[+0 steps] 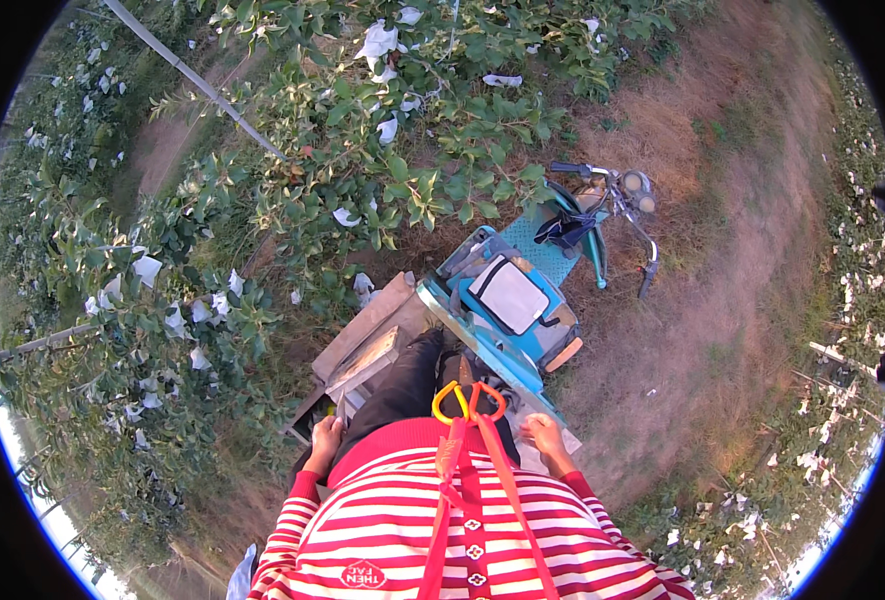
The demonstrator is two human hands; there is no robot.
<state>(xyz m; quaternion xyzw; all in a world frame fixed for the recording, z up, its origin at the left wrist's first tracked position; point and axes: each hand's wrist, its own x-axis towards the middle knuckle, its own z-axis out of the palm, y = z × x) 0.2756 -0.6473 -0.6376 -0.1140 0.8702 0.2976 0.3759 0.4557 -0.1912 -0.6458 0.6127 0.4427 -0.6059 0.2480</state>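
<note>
My left hand (327, 437) is low at my left side, fingers curled, beside the wooden boards (364, 362) of a cart. A small pale thing shows just above it; whether the hand holds it is unclear. On the other side, my right hand (542, 432) is loosely closed near the cart's right edge; its palm is hidden. Between them, a yellow loop (449, 403) and an orange loop (488, 400) hang at my waist by red straps (434, 540). My legs in dark trousers (402, 385) stand in the cart.
Ahead is the teal vehicle's seat (508, 295) with a pale pad, then its handlebars (617, 190). Leafy branches (362, 170) with white bags (377, 42) reach close on the left. A grey pole (197, 80) slants through them. A dirt track (702, 330) runs along the right.
</note>
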